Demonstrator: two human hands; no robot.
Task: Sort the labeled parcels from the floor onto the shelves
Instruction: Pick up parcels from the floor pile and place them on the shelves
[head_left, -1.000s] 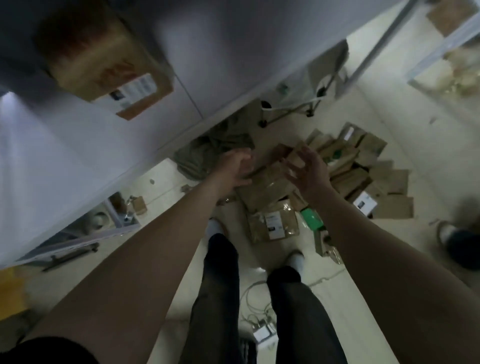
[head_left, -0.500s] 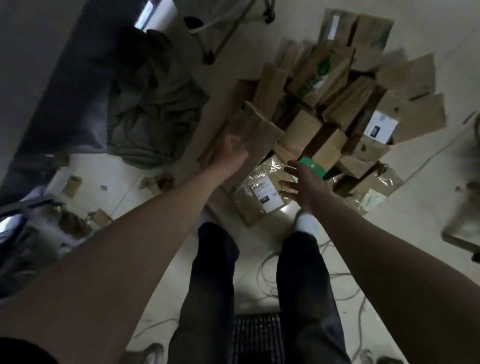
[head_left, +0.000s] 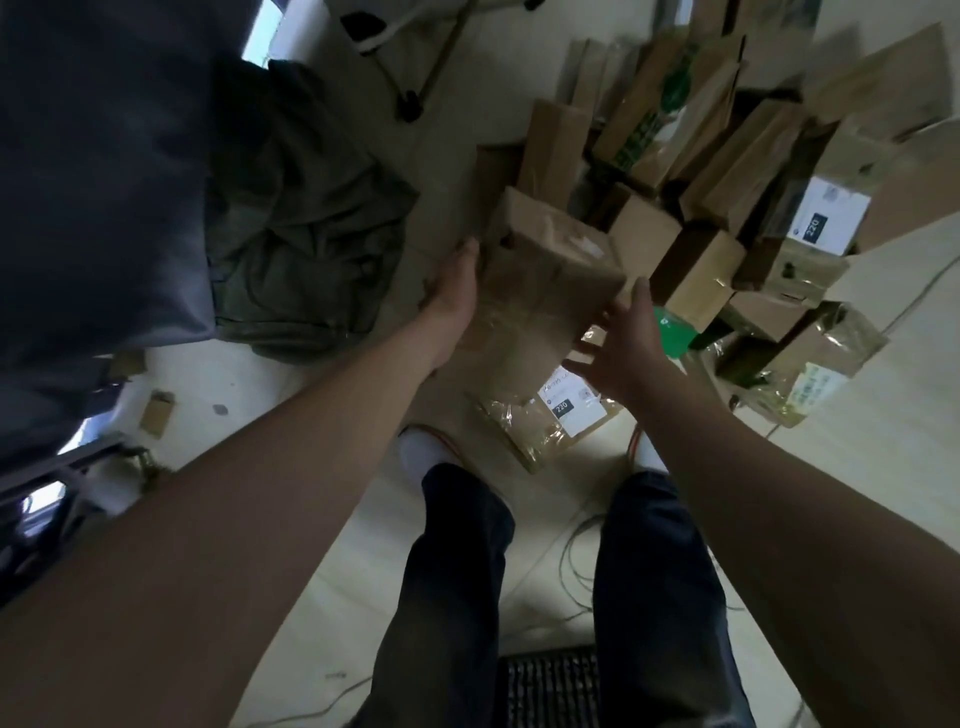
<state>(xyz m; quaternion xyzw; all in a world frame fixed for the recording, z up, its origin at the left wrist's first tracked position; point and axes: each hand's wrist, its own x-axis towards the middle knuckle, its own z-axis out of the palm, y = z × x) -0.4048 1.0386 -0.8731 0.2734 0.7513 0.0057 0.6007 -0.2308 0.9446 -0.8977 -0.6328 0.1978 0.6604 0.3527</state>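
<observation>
A long brown cardboard parcel (head_left: 545, 280) lies on top of the floor pile in front of my feet. My left hand (head_left: 452, 296) presses flat against its left side, fingers straight. My right hand (head_left: 623, 343) is at its right corner with fingers spread and the thumb touching the box. Beneath it lies a plastic-wrapped parcel with a white label reading 220 (head_left: 566, 410). More brown parcels (head_left: 711, 270) are heaped to the right, one with another 220 label (head_left: 826, 221).
A crumpled dark green cloth (head_left: 301, 234) lies on the floor to the left, under a dark grey panel (head_left: 104, 182). A stand's leg (head_left: 410, 109) is behind it. Thin cables (head_left: 576, 561) and a black mat (head_left: 550, 686) lie by my legs.
The view dropped from the shelf with a labelled box to the floor pile. Both hands came down and closed in on the sides of the long brown parcel.
</observation>
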